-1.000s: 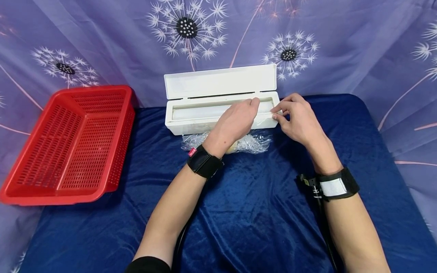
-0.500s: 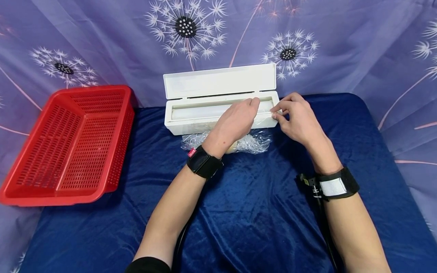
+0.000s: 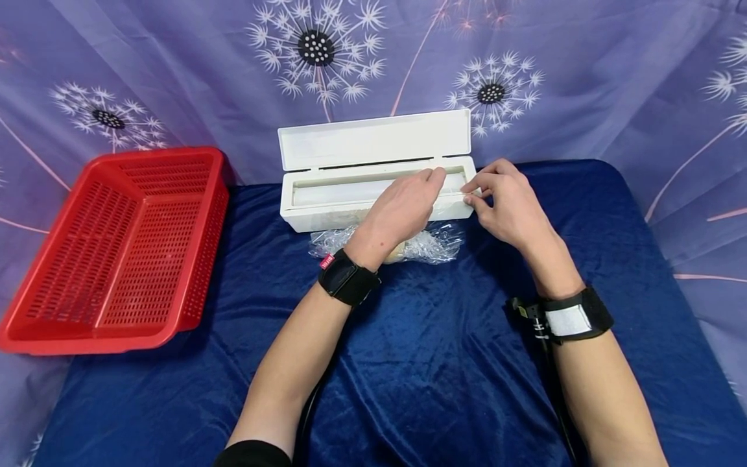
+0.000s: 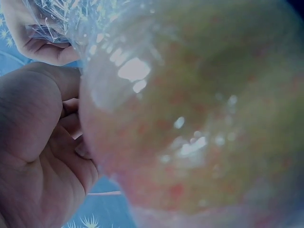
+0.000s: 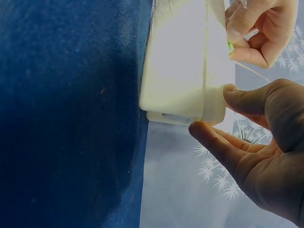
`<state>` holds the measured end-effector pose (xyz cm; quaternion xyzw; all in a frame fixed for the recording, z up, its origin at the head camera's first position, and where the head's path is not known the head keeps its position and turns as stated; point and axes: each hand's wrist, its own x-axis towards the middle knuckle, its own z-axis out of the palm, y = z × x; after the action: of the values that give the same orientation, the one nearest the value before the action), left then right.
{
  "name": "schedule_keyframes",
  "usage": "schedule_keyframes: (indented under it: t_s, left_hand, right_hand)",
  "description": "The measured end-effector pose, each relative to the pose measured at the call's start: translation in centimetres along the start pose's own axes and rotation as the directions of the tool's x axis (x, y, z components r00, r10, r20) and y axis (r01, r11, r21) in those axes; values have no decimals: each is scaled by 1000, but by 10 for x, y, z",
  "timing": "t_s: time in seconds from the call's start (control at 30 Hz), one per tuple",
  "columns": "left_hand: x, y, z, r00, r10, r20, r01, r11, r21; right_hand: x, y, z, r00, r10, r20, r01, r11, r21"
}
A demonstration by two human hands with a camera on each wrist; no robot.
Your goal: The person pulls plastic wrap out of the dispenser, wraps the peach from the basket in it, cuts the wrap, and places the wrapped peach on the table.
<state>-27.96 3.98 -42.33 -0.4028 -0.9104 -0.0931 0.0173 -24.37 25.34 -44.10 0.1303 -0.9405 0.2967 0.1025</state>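
A white cling-film dispenser box [image 3: 327,211] stands at the back of the blue cloth, its lid [image 3: 373,139] up and the film roll [image 3: 338,190] showing inside. My left hand [image 3: 434,176] reaches over the box and pinches the film edge near the right end of the roll; in the right wrist view the left hand [image 5: 247,33] has its fingers curled. My right hand [image 3: 474,194] grips the right end of the box [image 5: 180,61] between thumb and finger. A round reddish-yellow fruit wrapped in film [image 3: 434,245] lies in front of the box and fills the left wrist view [image 4: 199,118].
A red perforated basket [image 3: 117,246] sits at the left, partly over the table's edge. Blue velvet cloth [image 3: 438,363] covers the table in front of me. A purple dandelion-print curtain [image 3: 583,78] hangs close behind the box.
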Motion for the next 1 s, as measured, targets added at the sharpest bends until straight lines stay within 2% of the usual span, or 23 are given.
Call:
schedule_keyframes:
  t_s: [0.73,1.0]
  left_hand:
    - [0,2,2,1000,9,20,-8,1000,-25]
    - [0,4,2,999,0,44,-1,1000,11]
  right_hand:
    - [0,1,1,1000,14,6,-14,1000,4]
    - [0,0,1,1000,7,5,-7,1000,2]
